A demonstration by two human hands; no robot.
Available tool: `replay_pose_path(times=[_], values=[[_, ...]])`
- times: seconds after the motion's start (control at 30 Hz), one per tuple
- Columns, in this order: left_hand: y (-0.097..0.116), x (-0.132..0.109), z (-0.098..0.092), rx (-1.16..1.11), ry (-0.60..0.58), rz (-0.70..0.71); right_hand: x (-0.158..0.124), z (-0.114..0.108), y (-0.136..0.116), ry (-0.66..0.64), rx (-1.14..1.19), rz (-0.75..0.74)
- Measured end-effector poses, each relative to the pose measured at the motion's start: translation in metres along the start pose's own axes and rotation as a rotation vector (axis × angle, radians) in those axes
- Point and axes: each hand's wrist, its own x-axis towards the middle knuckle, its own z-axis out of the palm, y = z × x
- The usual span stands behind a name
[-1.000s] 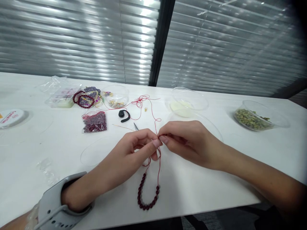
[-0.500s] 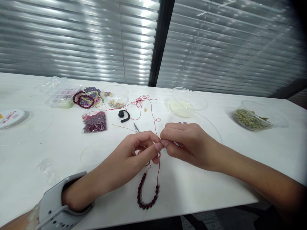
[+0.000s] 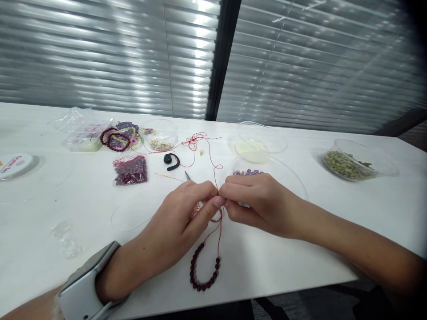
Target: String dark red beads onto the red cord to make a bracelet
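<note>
My left hand (image 3: 187,211) and my right hand (image 3: 258,200) meet fingertip to fingertip above the white table. Both pinch the thin red cord (image 3: 219,242), which runs between them; the exact spot they grip is hidden by the fingers. Below hangs a loop of dark red beads (image 3: 203,286), lying on the table in a U shape with its two cord ends rising to my hands. A pair of scissors lies under my left hand, its grey blade tip (image 3: 187,175) and part of a handle ring showing.
A bag of dark red beads (image 3: 131,170), a black earpiece (image 3: 172,162), tangled red cord (image 3: 195,141) and finished bracelets (image 3: 115,141) lie beyond. Clear bowls hold gold pieces (image 3: 160,145), mixed beads (image 3: 248,172) and green pods (image 3: 347,165). A white round lid (image 3: 15,165) sits far left.
My left hand has rolled over, its fingers curling in closer to the right fingertips. My right hand has shifted slightly left, uncovering more mixed beads. The bead loop stays nearly in place.
</note>
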Motion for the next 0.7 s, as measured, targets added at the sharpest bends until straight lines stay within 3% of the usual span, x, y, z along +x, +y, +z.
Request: replay_pose_path(times=[0.27,0.7], values=[[-0.0006,-0.0015,-0.0006,0.115,0.199,0.11,0.0015,-0.0002,-0.0015,-0.002,0.003,0.02],[-0.0048,-0.0057,0.0017,0.386,0.324,0.265,0.0015,0.0004,-0.0034,0.012,-0.017,0.022]])
